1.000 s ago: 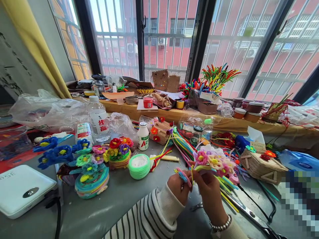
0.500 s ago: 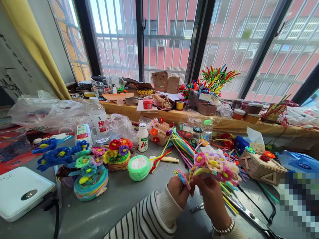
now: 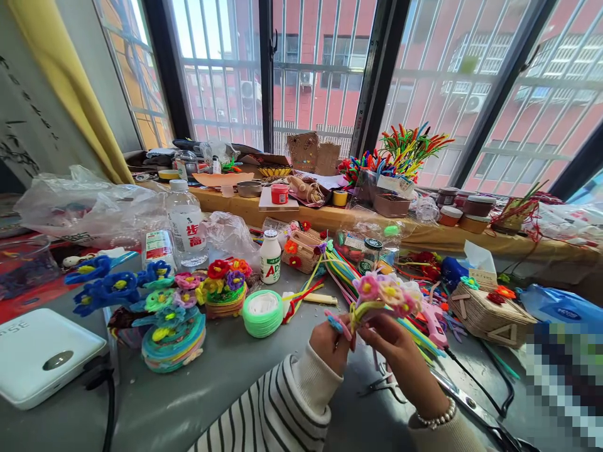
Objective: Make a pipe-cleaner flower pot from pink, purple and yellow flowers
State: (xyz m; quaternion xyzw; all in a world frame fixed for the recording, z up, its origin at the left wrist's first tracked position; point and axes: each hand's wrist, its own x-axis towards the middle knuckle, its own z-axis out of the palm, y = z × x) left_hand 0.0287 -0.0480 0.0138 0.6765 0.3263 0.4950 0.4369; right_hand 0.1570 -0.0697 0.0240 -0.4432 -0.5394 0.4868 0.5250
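My left hand (image 3: 328, 346) is closed, fingertips pinched on a small blue-and-pink pipe-cleaner flower (image 3: 340, 326). Beside it, my right hand (image 3: 393, 344) grips a curved yellow-green pipe-cleaner stem (image 3: 365, 309). That stem bears a cluster of pink, peach and white fuzzy flowers (image 3: 390, 290). The fingertips of both hands almost meet where the yellow stem joins, and the exact contact is hidden. Under my right wrist lies a small metal cutting tool (image 3: 385, 384). Just right of the flowers is a pink glue gun (image 3: 434, 322) with a black cord.
Large scissors (image 3: 466, 402) lie at the right. Green ring-shaped roll (image 3: 262, 315), white bottle (image 3: 270, 257) and flower-topped pots (image 3: 173, 342) stand left of my hands. Loose pipe cleaners (image 3: 342, 270) spread behind them. A woven basket (image 3: 490, 311) sits right; a white device (image 3: 44, 358) lies far left.
Both hands have shifted slightly left with the flowers. The flower cluster has turned and moved left and up, uncovering the pink glue gun and more of the small metal tool.
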